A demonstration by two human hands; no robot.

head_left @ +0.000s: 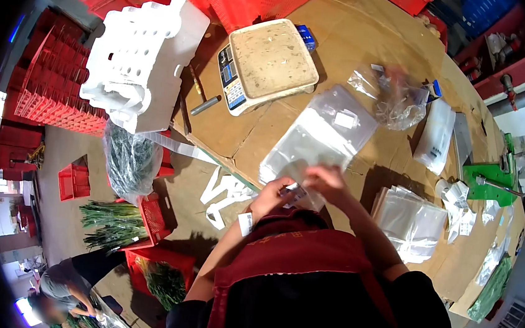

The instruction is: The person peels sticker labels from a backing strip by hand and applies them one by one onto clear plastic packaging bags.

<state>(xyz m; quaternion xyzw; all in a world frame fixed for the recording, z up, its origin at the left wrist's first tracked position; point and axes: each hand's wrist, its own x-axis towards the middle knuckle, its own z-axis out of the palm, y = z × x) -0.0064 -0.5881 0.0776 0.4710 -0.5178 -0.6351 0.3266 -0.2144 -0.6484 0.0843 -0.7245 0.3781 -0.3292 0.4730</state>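
Note:
My left hand (271, 197) is closed on a small white printed label (296, 190) just in front of the apron. Another white label (245, 224) clings near my left wrist. Close by on the right, my right hand (327, 183) has its fingers bent together over the near end of a stack of clear plastic bags (315, 137). What its fingers pinch, if anything, is too small and blurred to name. A white label (345, 120) lies on the far part of the bags.
A scale (273, 59) stands beyond the bags, beside white foam boxes (140, 59). More clear bags (410, 224) lie right, near a green tape dispenser (492, 183). Label backing strips (225, 192) hang at the left edge. Crates of leafy greens (114, 223) and another person (68, 284) are lower left.

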